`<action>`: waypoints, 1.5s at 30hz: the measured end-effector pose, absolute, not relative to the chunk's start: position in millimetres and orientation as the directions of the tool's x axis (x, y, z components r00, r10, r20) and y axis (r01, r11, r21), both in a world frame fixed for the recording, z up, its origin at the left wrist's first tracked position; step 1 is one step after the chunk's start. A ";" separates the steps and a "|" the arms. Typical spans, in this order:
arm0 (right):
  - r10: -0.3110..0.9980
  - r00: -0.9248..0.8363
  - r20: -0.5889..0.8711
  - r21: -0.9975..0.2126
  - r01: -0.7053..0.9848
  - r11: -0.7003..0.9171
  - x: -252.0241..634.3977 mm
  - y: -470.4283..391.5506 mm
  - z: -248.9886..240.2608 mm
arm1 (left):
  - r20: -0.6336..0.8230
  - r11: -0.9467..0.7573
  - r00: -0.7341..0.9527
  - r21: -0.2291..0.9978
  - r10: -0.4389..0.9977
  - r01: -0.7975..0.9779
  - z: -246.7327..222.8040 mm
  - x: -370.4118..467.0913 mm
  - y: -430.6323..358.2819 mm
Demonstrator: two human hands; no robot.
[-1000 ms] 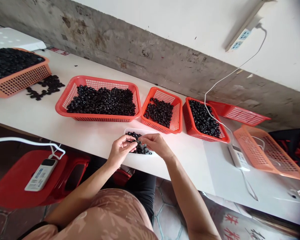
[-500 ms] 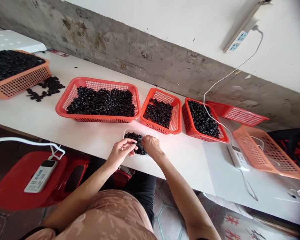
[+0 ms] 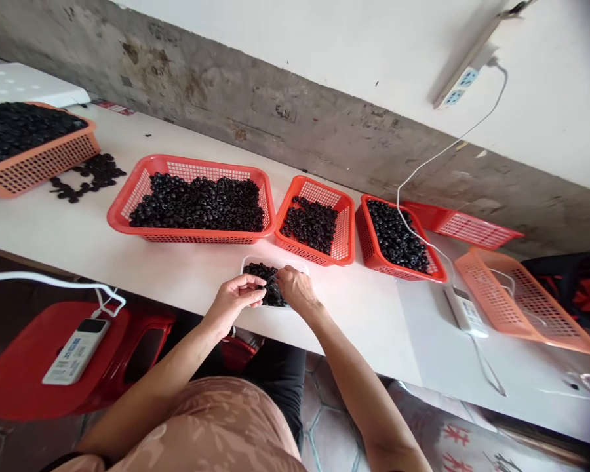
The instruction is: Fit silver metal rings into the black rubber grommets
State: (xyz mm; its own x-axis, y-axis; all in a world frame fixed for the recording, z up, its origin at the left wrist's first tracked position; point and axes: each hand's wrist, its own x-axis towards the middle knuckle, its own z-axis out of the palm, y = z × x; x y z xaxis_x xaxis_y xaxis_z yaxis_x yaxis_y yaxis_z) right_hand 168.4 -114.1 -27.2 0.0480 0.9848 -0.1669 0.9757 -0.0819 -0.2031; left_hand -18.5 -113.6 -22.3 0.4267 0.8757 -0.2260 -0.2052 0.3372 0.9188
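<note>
A small clear plastic tray (image 3: 301, 265) filled with black ring-shaped parts (image 3: 259, 270) sits at the table's front edge, between my hands. My left hand (image 3: 236, 300) reaches over its left side, thumb and fingers pinched together on a small black part at the fingertips. Over the right side, my right hand (image 3: 297, 288) is curled with its fingertips pointing down and in toward the left ones. What the right fingers hold is hidden behind the hand. The two sets of fingertips are close together above the parts.
Behind the tray stand a large red basket (image 3: 128, 229), a smaller red basket (image 3: 345, 242) and another red basket (image 3: 370, 246), all holding black parts. An orange basket (image 3: 44, 164) is heaped at left. A white cable (image 3: 425, 160) crosses the right basket to a power bank (image 3: 465, 313).
The whole view has shifted slightly. Both hands stay over the tray, with small finger movements; the right fingers have drawn slightly closer to the left fingertips.
</note>
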 end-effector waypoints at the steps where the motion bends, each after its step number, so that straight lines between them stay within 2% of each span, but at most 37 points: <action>1: 0.987 0.049 -0.154 -0.218 0.972 -0.082 169.0 -114.7 -27.9 | -0.244 0.361 0.425 0.906 0.872 -0.220 -22.1 -18.7 -112.7; 6: 0.997 0.065 -0.051 -0.343 0.936 -0.079 173.8 -120.1 -22.7 | -0.325 0.456 0.424 0.853 0.845 -0.253 -18.9 -20.1 -110.0; 10: 0.998 0.052 0.030 -0.496 0.868 -0.030 178.1 -126.1 -9.6 | -0.314 0.430 0.416 0.876 0.853 -0.220 -19.8 -19.0 -110.8; 13: 0.997 0.049 0.054 -0.579 0.815 -0.008 179.7 -132.6 -0.1 | -0.175 0.227 0.398 0.970 0.901 -0.088 -22.9 -14.8 -110.7; 16: 0.997 0.060 0.055 -0.690 0.724 -0.006 178.4 -139.7 5.9 | 0.123 -0.172 0.368 0.980 0.922 0.104 -24.6 -7.3 -108.5; 18: 0.996 0.077 0.036 -0.779 0.626 -0.020 175.6 -143.5 8.4 | 0.320 -0.413 0.361 0.884 0.876 0.219 -24.7 -1.8 -106.4; 21: 0.992 0.114 -0.050 -0.868 0.486 -0.099 170.3 -146.5 11.6 | 0.510 -0.629 0.379 0.695 0.772 0.348 -24.3 4.1 -105.2; 27: 0.970 0.113 -0.214 -0.926 0.292 -0.238 168.3 -147.1 15.7 | 0.672 -0.782 0.430 0.390 0.603 0.487 -26.6 4.9 -108.0; 29: 0.968 0.095 -0.230 -0.930 0.273 -0.248 169.2 -147.5 13.9 | 0.672 -0.802 0.469 0.343 0.573 0.488 -27.2 4.6 -108.3; 31: 0.977 0.110 -0.185 -0.931 0.300 -0.210 168.6 -148.6 10.3 | 0.627 -0.785 0.487 0.383 0.608 0.486 -26.8 5.4 -108.3; 33: 0.987 0.159 -0.032 -0.913 0.396 -0.094 166.1 -150.8 6.0 | 0.559 -0.736 0.480 0.481 0.676 0.476 -25.0 6.9 -108.2; 35: 0.970 0.178 0.164 -0.832 0.554 0.038 162.9 -154.0 2.1 | 0.494 -0.665 0.448 0.600 0.745 0.444 -22.2 8.4 -107.3; 37: 0.950 0.126 0.286 -0.711 0.693 0.122 160.7 -157.3 -0.4 | 0.401 -0.555 0.414 0.744 0.817 0.373 -18.7 8.8 -105.6; 39: 0.945 0.070 0.319 -0.646 0.746 0.163 160.3 -159.5 -1.1 | 0.248 -0.380 0.431 0.890 0.867 0.253 -15.1 7.9 -103.7; 41: 0.942 0.066 0.329 -0.672 0.717 0.185 161.1 -160.0 0.7 | 0.152 -0.254 0.457 0.952 0.876 0.170 -11.7 6.6 -103.2; 43: 0.947 0.095 0.308 -0.734 0.657 0.173 162.0 -158.9 4.6 | 0.200 -0.303 0.435 0.936 0.878 0.182 -8.8 5.6 -105.1; 45: 0.965 0.094 0.244 -0.781 0.609 0.138 162.3 -157.1 9.5 | 0.316 -0.438 0.407 0.862 0.857 0.253 -6.7 5.3 -108.9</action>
State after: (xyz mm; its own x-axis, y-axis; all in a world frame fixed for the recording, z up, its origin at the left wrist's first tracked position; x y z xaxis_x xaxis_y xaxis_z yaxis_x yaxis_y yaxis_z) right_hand 162.3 -157.1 9.5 0.0940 0.9651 0.2443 0.6091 0.1383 -0.7809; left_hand 5.3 -108.9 -6.7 0.4074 0.8569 0.3159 0.2531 -0.4383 0.8625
